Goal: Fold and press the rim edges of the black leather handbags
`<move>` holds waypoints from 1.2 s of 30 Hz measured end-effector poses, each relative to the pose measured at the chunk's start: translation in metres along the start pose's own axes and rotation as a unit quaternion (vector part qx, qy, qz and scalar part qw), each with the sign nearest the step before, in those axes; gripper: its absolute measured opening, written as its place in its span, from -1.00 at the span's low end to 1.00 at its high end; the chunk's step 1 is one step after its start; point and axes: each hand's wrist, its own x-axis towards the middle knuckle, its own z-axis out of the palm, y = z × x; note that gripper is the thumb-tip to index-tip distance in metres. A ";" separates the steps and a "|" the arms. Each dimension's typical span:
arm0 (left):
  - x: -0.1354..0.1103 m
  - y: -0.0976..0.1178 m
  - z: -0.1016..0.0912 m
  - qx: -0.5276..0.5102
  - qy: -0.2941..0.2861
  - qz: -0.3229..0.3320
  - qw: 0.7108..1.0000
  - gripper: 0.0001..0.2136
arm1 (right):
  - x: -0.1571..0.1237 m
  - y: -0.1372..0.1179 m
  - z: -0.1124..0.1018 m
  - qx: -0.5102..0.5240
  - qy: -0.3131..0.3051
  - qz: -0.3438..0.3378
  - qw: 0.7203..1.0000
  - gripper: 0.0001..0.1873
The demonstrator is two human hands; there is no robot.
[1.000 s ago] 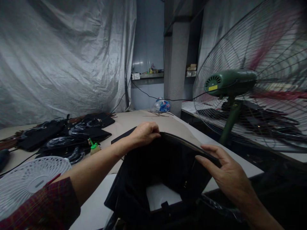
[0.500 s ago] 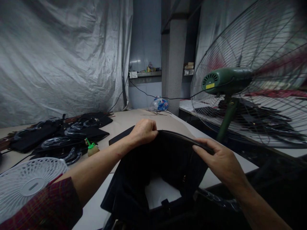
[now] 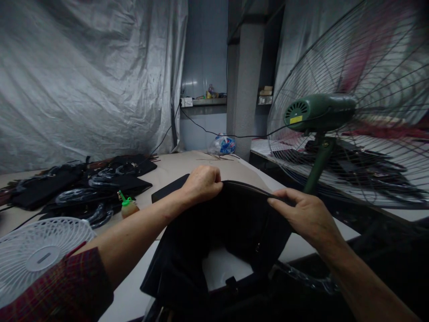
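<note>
A black bag (image 3: 241,214) stands open in front of me, its mouth facing me and a zipper showing on the inner right side. My left hand (image 3: 205,182) is closed on the far rim of the bag, near its middle. Farther right along the same rim, my right hand (image 3: 301,212) pinches the edge between thumb and fingers. Through the bag's opening a white surface (image 3: 224,268) shows. A plastic-wrapped handle (image 3: 308,278) hangs by the bag's right side. The lower part of the bag is too dark to make out.
A white fan (image 3: 43,255) lies at left, close to my sleeve. Behind it are a green-capped bottle (image 3: 128,208) and piled black bags (image 3: 110,183) on the table (image 3: 177,163). A large green-motored fan (image 3: 318,112) spins at right. A cable (image 3: 244,136) crosses the back.
My right hand has shifted slightly left along the rim. The left hand keeps its hold in nearly the same place, and the fan blades have turned.
</note>
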 end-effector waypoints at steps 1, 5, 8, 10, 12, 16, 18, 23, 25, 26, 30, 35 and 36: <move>0.000 0.000 0.000 -0.003 0.001 0.002 1.000 -0.86 | 0.001 0.000 0.000 -0.001 -0.007 0.003 1.000 -0.74; -0.001 0.001 0.000 -0.013 0.000 0.000 1.000 -0.86 | 0.004 -0.003 -0.002 -0.019 -0.019 -0.001 1.000 -0.77; -0.001 0.002 -0.001 -0.013 -0.002 0.002 1.000 -0.86 | 0.006 -0.007 -0.003 -0.067 -0.015 -0.028 0.997 -0.80; -0.002 0.002 -0.002 -0.010 0.000 0.005 1.000 -0.86 | 0.008 -0.008 -0.003 -0.110 -0.011 -0.063 0.992 -0.80; -0.002 0.002 -0.002 -0.009 0.004 0.003 1.000 -0.86 | 0.010 -0.010 -0.002 -0.144 -0.013 -0.106 0.984 -0.78; -0.002 0.002 -0.001 -0.005 0.001 0.006 1.000 -0.85 | 0.019 -0.011 0.001 -0.161 -0.036 -0.174 0.971 -0.75; -0.002 0.002 -0.002 -0.002 -0.004 0.006 1.000 -0.84 | 0.023 -0.010 0.002 -0.160 -0.040 -0.187 0.968 -0.75; -0.003 0.003 -0.003 -0.005 -0.008 0.007 1.000 -0.83 | 0.027 -0.007 0.004 -0.153 -0.041 -0.196 0.968 -0.77; -0.003 0.003 -0.003 -0.007 -0.009 0.009 1.000 -0.84 | 0.027 -0.008 0.003 -0.155 -0.054 -0.198 0.966 -0.77; -0.003 0.003 -0.003 -0.008 -0.009 0.010 1.000 -0.84 | 0.028 -0.009 0.003 -0.160 -0.062 -0.195 0.966 -0.78; -0.003 0.004 -0.003 -0.010 -0.005 0.011 1.000 -0.84 | 0.032 -0.015 -0.001 -0.212 -0.096 -0.171 0.957 -0.80; -0.003 0.004 -0.003 -0.005 -0.001 0.007 1.000 -0.83 | 0.042 -0.027 0.002 -0.266 -0.121 -0.169 0.941 -0.76; -0.003 0.004 -0.003 -0.004 -0.001 0.008 1.000 -0.83 | 0.044 -0.030 0.003 -0.276 -0.127 -0.179 0.936 -0.76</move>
